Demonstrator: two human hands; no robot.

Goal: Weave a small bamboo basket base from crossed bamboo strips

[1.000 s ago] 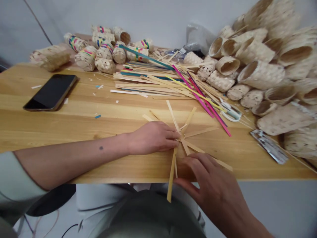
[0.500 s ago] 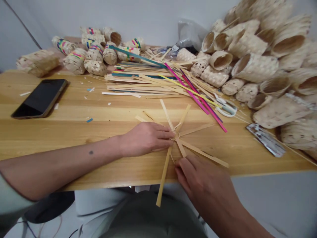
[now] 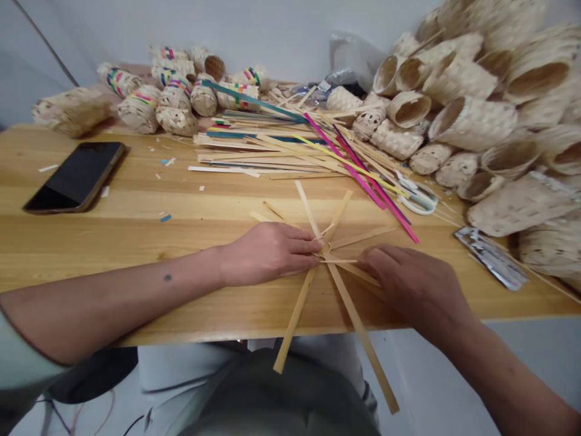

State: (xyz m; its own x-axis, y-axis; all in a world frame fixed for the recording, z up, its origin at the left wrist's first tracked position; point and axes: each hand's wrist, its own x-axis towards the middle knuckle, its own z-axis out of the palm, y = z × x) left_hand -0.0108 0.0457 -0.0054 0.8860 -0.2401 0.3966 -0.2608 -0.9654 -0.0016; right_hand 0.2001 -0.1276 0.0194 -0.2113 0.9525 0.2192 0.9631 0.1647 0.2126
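Flat pale bamboo strips [image 3: 363,330] cross like the spokes of a star near the front edge of the table. My left hand [image 3: 270,253] lies over the left side of this star, its fingers together and holding the strips down just left of the crossing; its thumb is hidden. My right hand [image 3: 411,281] is to the right, closed, with one end of a thin, narrow bamboo strip [image 3: 338,261] pinched in its fingers. This narrow strip runs taut across the spokes to my left fingertips. Part of a lower right spoke passes beneath my right hand.
Loose strips [image 3: 254,154], some coloured, are heaped behind the star, with white-handled scissors [image 3: 420,200] at their right. Woven bamboo baskets [image 3: 474,124] pile up at right; smaller colour-banded ones [image 3: 140,109] stand back left. A phone [image 3: 77,177] lies left, a silvery packet [image 3: 490,257] right.
My right hand has moved up and right from the near spoke, drawing the narrow strip across to the right. The near spoke now shows full length. My left hand stays in place.
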